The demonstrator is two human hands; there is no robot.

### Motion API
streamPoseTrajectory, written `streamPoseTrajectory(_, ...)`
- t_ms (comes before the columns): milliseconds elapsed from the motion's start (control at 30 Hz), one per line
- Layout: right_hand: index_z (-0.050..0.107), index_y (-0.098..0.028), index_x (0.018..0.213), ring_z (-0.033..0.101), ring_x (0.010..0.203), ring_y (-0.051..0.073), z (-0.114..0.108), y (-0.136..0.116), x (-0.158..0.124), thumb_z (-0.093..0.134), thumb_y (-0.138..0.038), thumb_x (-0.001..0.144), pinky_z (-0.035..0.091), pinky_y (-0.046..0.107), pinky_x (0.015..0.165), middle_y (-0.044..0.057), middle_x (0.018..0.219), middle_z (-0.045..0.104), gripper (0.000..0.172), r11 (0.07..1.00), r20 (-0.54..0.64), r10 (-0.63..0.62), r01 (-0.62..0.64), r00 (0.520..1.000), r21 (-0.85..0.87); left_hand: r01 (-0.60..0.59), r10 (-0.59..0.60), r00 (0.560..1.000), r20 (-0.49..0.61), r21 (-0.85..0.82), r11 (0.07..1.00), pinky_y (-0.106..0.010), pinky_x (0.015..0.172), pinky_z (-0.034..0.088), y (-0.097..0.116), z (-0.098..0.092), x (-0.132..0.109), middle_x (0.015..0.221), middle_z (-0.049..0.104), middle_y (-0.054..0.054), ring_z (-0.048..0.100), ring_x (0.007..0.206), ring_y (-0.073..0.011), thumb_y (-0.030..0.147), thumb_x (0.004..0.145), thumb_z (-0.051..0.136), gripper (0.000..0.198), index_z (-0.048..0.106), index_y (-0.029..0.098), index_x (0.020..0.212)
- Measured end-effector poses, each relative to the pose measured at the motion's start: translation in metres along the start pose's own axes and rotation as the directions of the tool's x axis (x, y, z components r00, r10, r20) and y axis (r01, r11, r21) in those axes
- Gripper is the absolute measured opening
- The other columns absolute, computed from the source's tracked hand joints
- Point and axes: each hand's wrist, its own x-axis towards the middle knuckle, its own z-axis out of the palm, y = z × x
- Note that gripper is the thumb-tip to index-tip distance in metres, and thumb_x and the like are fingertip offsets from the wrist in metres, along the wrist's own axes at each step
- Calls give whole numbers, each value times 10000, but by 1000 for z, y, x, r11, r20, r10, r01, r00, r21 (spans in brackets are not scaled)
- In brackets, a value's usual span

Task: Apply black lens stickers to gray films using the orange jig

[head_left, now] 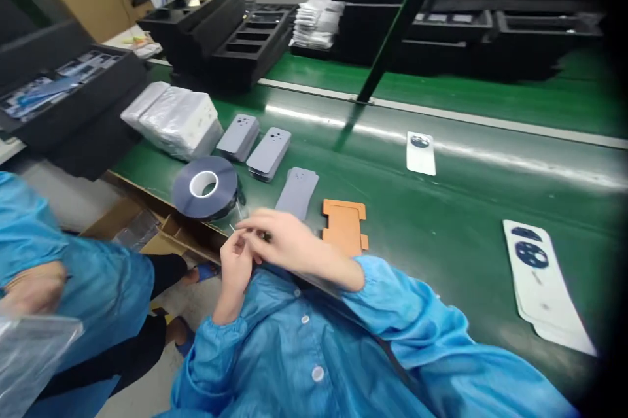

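Observation:
My left hand (236, 267) and my right hand (284, 243) meet close to my chest at the near edge of the green belt (441, 209). Both are pinched together on something small and thin that I cannot make out, possibly clear tape. A roll of dark tape (205, 187) lies just left of them. A grey phone back cover (297, 191) and an orange jig (345, 225) lie just beyond my right hand. Both sleeves are blue.
Two stacks of grey covers (255, 143) and wrapped white packs (174, 118) sit at the left. White cards with camera prints (544, 284) lie at the right, another (420, 152) mid-belt. Black trays (230, 25) stand behind. A person in blue (73, 287) sits at my left.

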Motion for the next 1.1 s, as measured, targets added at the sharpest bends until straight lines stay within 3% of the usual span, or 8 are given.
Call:
streamPoseTrajectory(100, 806, -183, 1083, 729, 895, 197, -35, 48, -42, 641, -268, 962, 553, 306, 799, 83, 1047, 801, 221, 945, -165, 315, -292, 935, 147, 2, -2, 999, 34, -4, 1000, -215, 434, 487, 6, 26, 5, 696, 666, 7, 588, 445, -99, 573, 831, 772, 429, 715, 159, 930)
streamPoseTrajectory(200, 816, -165, 1069, 748, 885, 215, -48, 79, -74, 685, -347, 920, 574, 315, 788, 88, 1018, 817, 269, 828, -136, 508, -439, 850, 351, 13, -12, 993, 115, -10, 1000, -204, 424, 491, 12, 55, 10, 677, 668, 9, 603, 433, -99, 563, 820, 786, 428, 718, 149, 905)
streamPoseTrajectory(333, 827, -153, 1026, 761, 831, 217, -49, 96, -100, 719, -401, 876, 599, 327, 772, 88, 948, 823, 309, 714, -108, 595, -462, 797, 526, 36, -39, 971, 237, 18, 999, -190, 425, 480, 10, 91, 18, 690, 698, -6, 623, 453, -102, 543, 840, 776, 406, 730, 148, 919)
streamPoseTrajectory(467, 838, -147, 1000, 767, 814, 231, -59, 117, -120, 760, -406, 822, 617, 354, 778, 104, 939, 828, 324, 695, -235, 674, -494, 700, 523, 0, -26, 950, 312, 83, 997, -193, 464, 486, -1, 111, 27, 742, 723, -27, 670, 539, -121, 504, 920, 703, 360, 747, 153, 987)
streamPoseTrajectory(567, 837, -143, 1036, 767, 837, 236, -76, 134, -136, 759, -405, 830, 615, 349, 769, 126, 994, 829, 343, 694, -331, 709, -533, 623, 484, -108, 53, 957, 286, 179, 978, -201, 539, 508, -12, 116, 31, 867, 735, -48, 685, 631, -117, 430, 977, 641, 288, 743, 164, 1021)
streamPoseTrajectory(667, 842, -140, 1019, 751, 787, 226, -90, 147, -146, 749, -406, 836, 599, 325, 697, 128, 953, 825, 336, 671, -349, 741, -599, 575, 437, -276, 175, 929, 325, 297, 914, -217, 622, 528, -23, 119, 28, 993, 716, -66, 689, 769, -130, 345, 1009, 600, 217, 743, 182, 1012)
streamPoseTrajectory(833, 844, -144, 1023, 737, 766, 223, -92, 152, -150, 751, -408, 813, 593, 338, 698, 129, 954, 823, 350, 653, -359, 757, -625, 545, 427, -477, 280, 843, 460, 398, 784, -287, 818, 582, -35, 131, 13, 1170, 685, -98, 695, 1006, -183, 249, 1027, 564, 204, 713, 204, 1158)
streamPoseTrajectory(1100, 850, -144, 1024, 568, 598, 159, -91, 151, -147, 712, -448, 832, 461, 295, 561, 74, 749, 757, 385, 679, -365, 732, -656, 575, 330, -600, 335, 776, 534, 464, 651, -384, 1030, 573, -39, 139, 11, 1265, 675, -120, 678, 1180, -235, 261, 1044, 554, 271, 660, 218, 1290)
